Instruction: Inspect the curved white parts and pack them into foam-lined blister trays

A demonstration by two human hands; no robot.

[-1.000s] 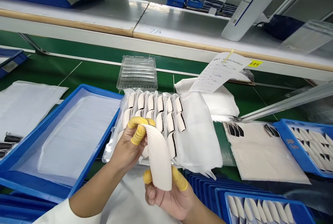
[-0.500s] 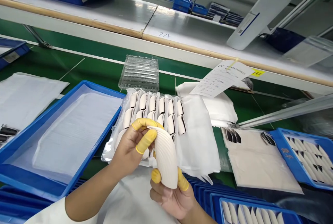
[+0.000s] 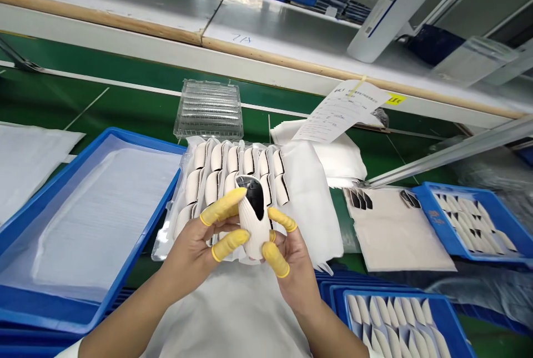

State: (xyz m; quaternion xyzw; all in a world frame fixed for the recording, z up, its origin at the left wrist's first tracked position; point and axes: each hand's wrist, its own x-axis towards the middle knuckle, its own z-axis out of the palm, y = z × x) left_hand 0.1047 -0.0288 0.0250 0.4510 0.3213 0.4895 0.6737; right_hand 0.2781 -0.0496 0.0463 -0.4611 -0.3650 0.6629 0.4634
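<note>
Between both hands is a cream-coloured curved shell (image 3: 255,235) with a ribbed outside and a dark inner side, its notched end tilted up and away from me. My left hand (image 3: 204,241) grips its left side with yellow-covered fingertips. My right hand (image 3: 291,258), also in yellow finger cots, pinches its lower right side. Just behind the hands, a clear plastic tray (image 3: 160,244) lined with white sheet holds rows of similar cream shells (image 3: 216,157). A white cloth-like sheet (image 3: 314,197) lies over the tray's right part.
A blue tray (image 3: 137,269) with a white liner lies left. More blue trays of shells (image 3: 470,225) (image 3: 391,313) stand right. Behind are a stacked clear tray (image 3: 208,108), a paper form (image 3: 341,111) and a shelf edge (image 3: 266,61) with a white bottle (image 3: 395,11).
The shell has been turned from its ribbed outside to show its dark inside and notched end. My right hand has risen to its right side. The view has shifted slightly.
</note>
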